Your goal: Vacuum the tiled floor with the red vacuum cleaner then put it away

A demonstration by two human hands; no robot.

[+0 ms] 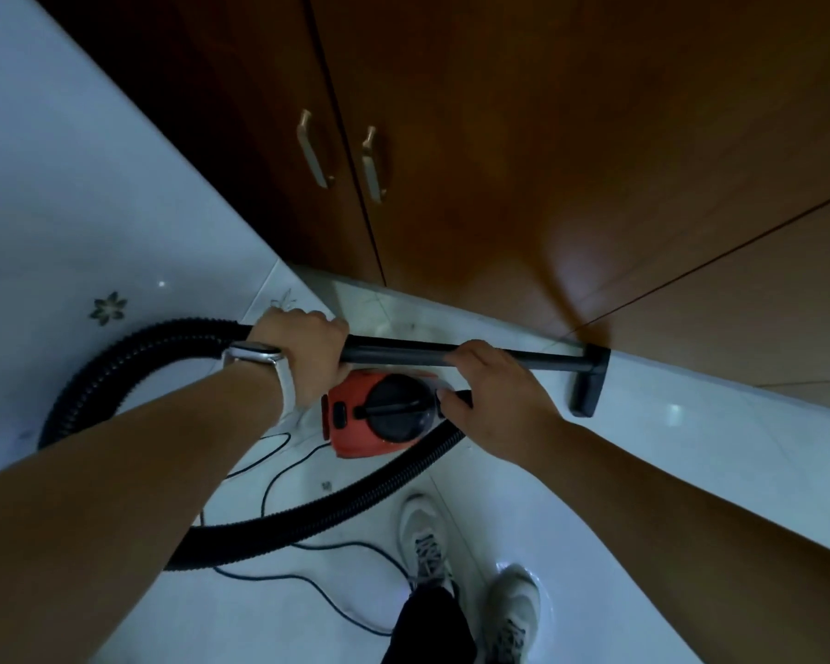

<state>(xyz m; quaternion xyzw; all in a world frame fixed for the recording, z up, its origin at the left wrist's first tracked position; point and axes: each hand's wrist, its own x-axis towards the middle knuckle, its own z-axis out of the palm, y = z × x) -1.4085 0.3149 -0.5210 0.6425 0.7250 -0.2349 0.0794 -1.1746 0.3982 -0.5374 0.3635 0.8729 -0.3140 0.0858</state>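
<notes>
The red vacuum cleaner point(365, 436) with a black round top sits on the white tiled floor point(643, 452), just below my hands. My left hand point(307, 357), a watch on its wrist, grips the near end of the black wand point(403, 353) where the ribbed hose point(116, 366) joins it. My right hand point(494, 400) grips the wand further along. The wand ends in a black floor nozzle point(590, 381), which lies against the base of the wooden cabinet point(547, 160).
The black hose loops left and back under my arms. A thin black power cord point(307, 558) trails over the floor in front of my two white shoes point(427, 543). The cabinet has two doors with metal handles point(370, 165). A white tiled wall point(68, 184) stands left.
</notes>
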